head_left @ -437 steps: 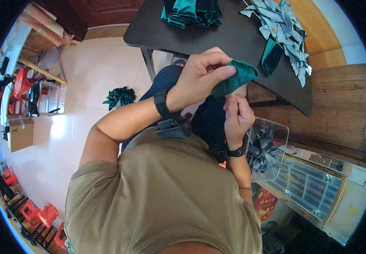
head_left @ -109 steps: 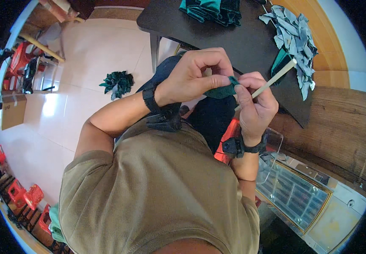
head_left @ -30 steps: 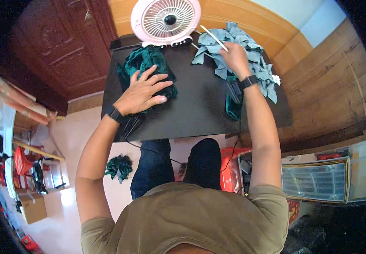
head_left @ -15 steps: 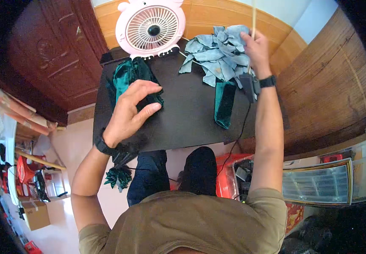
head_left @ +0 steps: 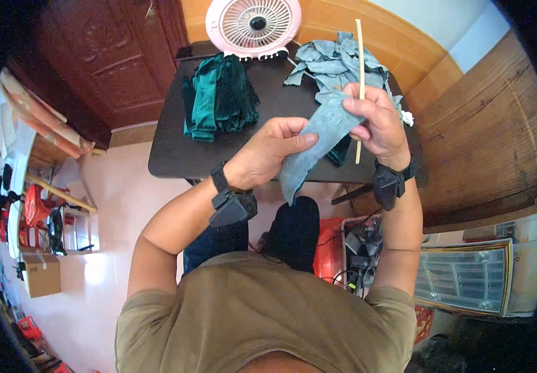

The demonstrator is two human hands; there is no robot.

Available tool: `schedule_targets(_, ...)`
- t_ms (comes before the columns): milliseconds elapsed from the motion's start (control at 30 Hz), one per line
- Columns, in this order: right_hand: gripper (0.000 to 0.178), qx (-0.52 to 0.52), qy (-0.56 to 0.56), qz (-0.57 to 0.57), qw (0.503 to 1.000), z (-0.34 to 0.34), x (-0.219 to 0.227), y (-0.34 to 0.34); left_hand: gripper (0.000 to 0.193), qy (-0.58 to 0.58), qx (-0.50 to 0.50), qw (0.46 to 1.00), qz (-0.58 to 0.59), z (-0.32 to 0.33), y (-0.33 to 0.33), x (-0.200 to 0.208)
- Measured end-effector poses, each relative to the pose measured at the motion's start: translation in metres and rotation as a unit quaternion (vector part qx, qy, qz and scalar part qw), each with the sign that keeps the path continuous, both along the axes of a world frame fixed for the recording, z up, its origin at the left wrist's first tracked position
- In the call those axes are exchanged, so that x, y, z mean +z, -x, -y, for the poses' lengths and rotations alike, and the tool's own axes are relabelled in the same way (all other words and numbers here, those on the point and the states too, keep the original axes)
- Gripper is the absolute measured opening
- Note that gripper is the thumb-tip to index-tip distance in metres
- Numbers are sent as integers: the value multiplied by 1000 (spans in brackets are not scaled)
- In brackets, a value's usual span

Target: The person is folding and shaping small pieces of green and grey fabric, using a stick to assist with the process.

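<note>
A long grey-blue fabric piece (head_left: 323,133) is stretched at a slant above the near part of the table. My left hand (head_left: 265,152) pinches its left edge between thumb and fingers. My right hand (head_left: 380,124) grips its upper right end, together with a thin pale wooden stick (head_left: 360,53) that stands nearly upright through the fingers. Beyond my right hand lies a loose heap of grey-blue fabric pieces (head_left: 337,65). A dark green velvet piece (head_left: 341,152) rests on the table, mostly hidden behind the held piece. Stacked green velvet pieces (head_left: 222,102) lie at the left.
A pink fan (head_left: 253,28) stands at the back of the dark table (head_left: 175,146). A wooden panel (head_left: 480,130) borders the right side. Below the table, a red container (head_left: 329,252) and a bin of cables and dark parts (head_left: 362,248) sit beside my legs.
My right hand has come back from the heap with a grey-blue fabric piece and the stick. My left hand has moved right and taken hold of the piece. The view has shifted.
</note>
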State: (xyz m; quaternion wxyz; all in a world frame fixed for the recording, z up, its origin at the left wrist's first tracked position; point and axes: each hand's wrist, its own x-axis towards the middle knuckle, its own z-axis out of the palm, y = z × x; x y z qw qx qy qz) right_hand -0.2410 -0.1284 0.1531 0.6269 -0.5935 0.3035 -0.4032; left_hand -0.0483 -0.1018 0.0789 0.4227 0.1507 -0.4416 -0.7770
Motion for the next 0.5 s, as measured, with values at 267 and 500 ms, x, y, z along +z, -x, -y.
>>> schedule_targets(267, 30, -142, 21, 43, 989, -69, -82, -37, 10, -37, 196, 978, -64, -25, -1, -32)
schedule_targets(500, 5, -234, 143, -31, 961, -83, -118, -70, 8, 43, 323, 944, 49, -41, 1, -44)
